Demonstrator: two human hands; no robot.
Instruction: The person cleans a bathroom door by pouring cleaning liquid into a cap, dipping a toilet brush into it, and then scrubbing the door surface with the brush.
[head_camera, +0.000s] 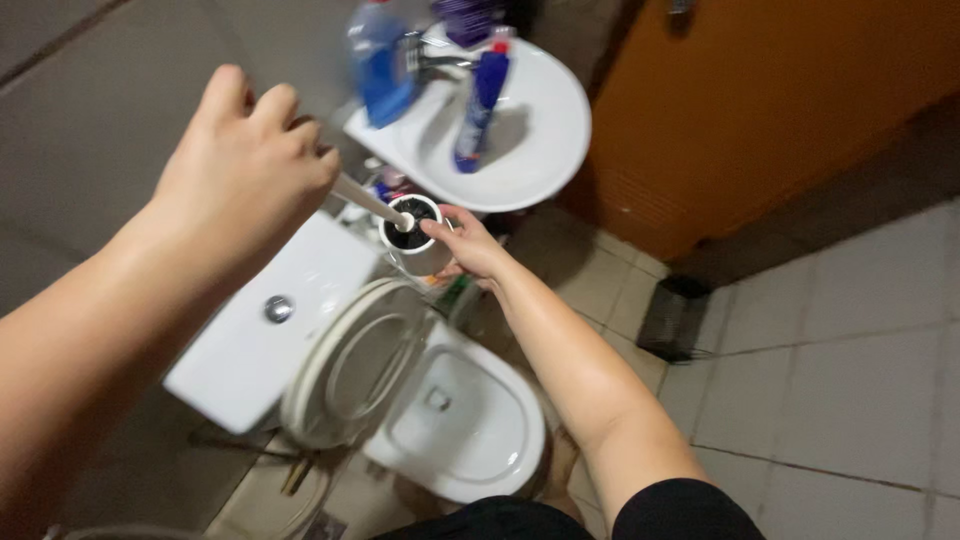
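Head view: the left hand (245, 165) is closed in a fist around the white handle of a toilet brush (368, 201), whose head sits in the white brush holder (414, 236) between the toilet cistern (270, 320) and the washbasin (535, 130). The right hand (466, 243) curls its fingers loosely around the holder's rim, above the open toilet bowl (460, 420).

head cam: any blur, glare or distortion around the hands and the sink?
Head view: the blue bottles at the sink's edge are motion-smeared; the left hand on the white brush handle is soft and looms large, being close to the lens; the right hand at the brush holder is sharper; light is dim and flat, with mild sheen on the toilet bowl, no hard glare.
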